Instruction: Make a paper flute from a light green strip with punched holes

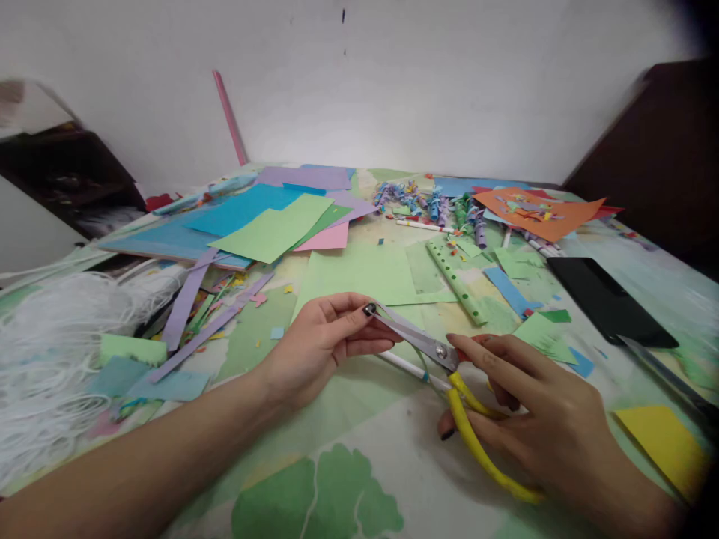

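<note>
My right hand [539,412] grips a pair of scissors [442,352] with yellow handles, fingers around the handles. The metal blades point left and reach the fingertips of my left hand [337,329]. There the left thumb and forefinger pinch what looks like the end of a thin pale strip of paper [422,358], which hangs curved beside the blades. Much of the strip is hidden by the fingers and scissors. Below the blades, a white paper stick [403,365] lies at a slant. Just beyond my hands rests a light green sheet [359,273].
White cord [50,359] is heaped at left, near purple strips [188,303]. Coloured sheets [269,228] lie behind. A dotted green paper tube [454,281], a black phone [607,299], a dark blade [663,370] and yellow paper [657,442] are rightward. Curled paper pieces [438,206] sit farther back.
</note>
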### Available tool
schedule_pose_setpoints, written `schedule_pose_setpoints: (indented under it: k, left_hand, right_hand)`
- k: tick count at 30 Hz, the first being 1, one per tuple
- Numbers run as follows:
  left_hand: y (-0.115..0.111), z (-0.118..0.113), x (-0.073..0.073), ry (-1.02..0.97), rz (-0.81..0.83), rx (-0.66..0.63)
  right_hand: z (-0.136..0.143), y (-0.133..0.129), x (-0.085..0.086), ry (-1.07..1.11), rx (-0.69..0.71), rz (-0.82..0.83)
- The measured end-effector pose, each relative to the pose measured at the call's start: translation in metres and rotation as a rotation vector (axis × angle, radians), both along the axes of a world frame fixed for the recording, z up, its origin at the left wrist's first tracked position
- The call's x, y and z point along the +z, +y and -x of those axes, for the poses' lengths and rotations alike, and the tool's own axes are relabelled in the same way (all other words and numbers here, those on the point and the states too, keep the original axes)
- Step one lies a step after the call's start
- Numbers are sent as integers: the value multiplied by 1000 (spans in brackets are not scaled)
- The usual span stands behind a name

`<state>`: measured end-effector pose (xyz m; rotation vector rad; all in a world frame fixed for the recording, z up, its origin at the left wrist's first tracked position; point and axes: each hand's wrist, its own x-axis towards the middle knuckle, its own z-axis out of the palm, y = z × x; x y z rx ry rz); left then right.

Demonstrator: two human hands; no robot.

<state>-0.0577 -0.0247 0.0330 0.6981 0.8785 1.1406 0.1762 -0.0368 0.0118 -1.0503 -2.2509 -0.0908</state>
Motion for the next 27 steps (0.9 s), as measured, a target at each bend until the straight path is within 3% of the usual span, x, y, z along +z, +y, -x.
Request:
schedule_pose_setpoints:
  k: [11, 27]
  left_hand:
    - [-1, 0, -3, -27, -11, -5]
    - [-2, -3, -3, 16, -3, 27]
  right_hand:
    - [2, 0, 0, 23, 2, 68]
    - [2, -1, -2, -16, -37, -20]
